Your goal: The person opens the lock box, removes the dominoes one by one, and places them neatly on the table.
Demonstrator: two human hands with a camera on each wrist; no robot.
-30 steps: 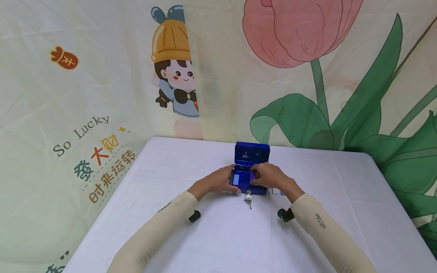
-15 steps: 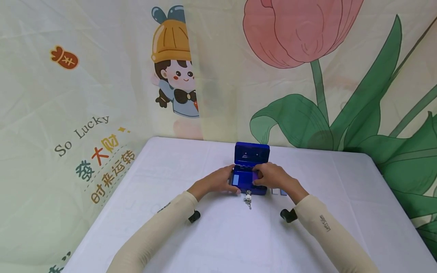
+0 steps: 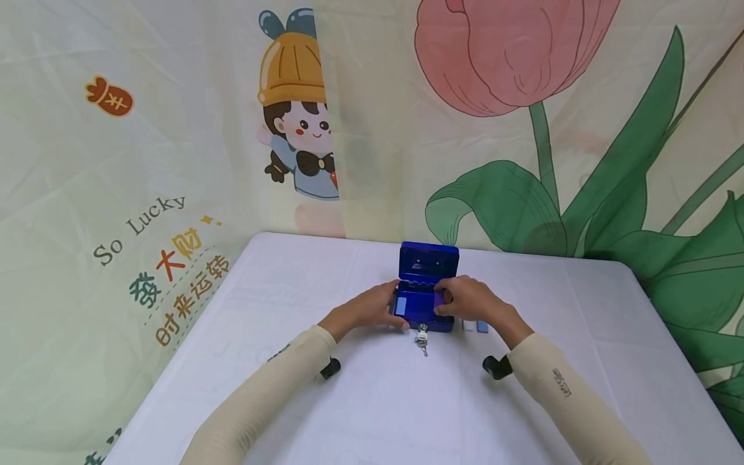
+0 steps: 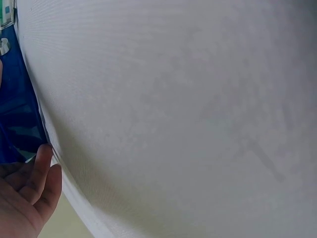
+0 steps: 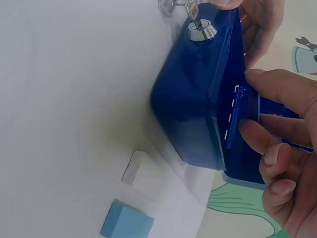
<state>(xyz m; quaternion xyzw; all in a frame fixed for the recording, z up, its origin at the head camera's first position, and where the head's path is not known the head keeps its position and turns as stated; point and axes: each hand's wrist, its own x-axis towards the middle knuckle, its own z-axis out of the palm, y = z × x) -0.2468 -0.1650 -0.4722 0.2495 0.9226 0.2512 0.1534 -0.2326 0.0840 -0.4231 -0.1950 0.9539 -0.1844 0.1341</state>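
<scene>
A blue metal cash box [image 3: 420, 302] stands with its lid [image 3: 429, 261] raised; keys [image 3: 422, 339] hang from its front lock. My left hand [image 3: 378, 305] grips the box's left side, thumb at the front and fingers toward the back; part of that hand [image 4: 32, 191] shows beside blue metal in the left wrist view. Inside the box at the right, my right hand [image 3: 467, 299] pinches a flat purple block [image 3: 438, 299] between thumb and fingers. In the right wrist view the fingers [image 5: 255, 136] partly hide it. A light blue rectangle [image 3: 401, 306] lies at the left inside the box.
A white block [image 5: 141, 173] and a light blue block [image 5: 126, 219] lie on the white tabletop [image 3: 407, 413], right of the box. Behind the table hangs a printed cloth [image 3: 372, 129]. A black wrist camera [image 3: 496, 367] sits below the right forearm.
My right hand has slid slightly to the right with the purple block, showing more of the box floor. The left hand stays on the box.
</scene>
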